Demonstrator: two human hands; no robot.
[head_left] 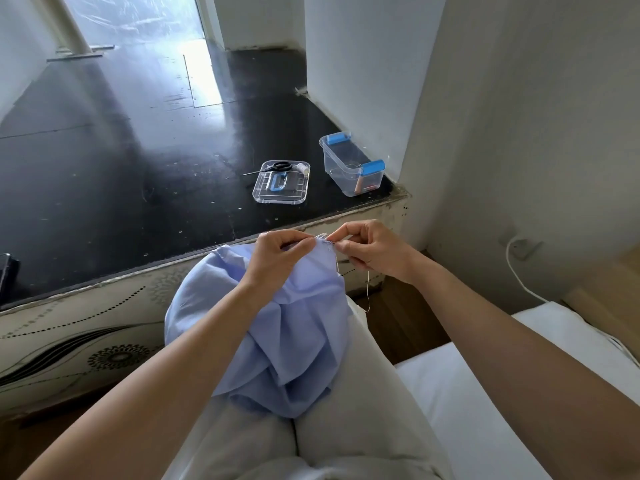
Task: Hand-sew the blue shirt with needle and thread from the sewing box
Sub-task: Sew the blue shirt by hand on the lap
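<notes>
The light blue shirt (277,327) lies bunched over my lap. My left hand (277,259) pinches its raised top edge. Just to the right, my right hand (369,247) pinches at the same edge, where a needle is too small to make out. A pale thread (368,289) hangs down from that spot below my right hand. On the black platform beyond stands the clear sewing box (351,166) with blue latches, open. Its clear lid (281,183) lies to the left, carrying black scissors (277,166) and a white thread spool (304,167).
The black platform (121,161) has a patterned white front edge right ahead of my knees. A white wall corner stands behind the box. A white cable (516,268) runs from a wall socket at the right. White cushion sits under me at the lower right.
</notes>
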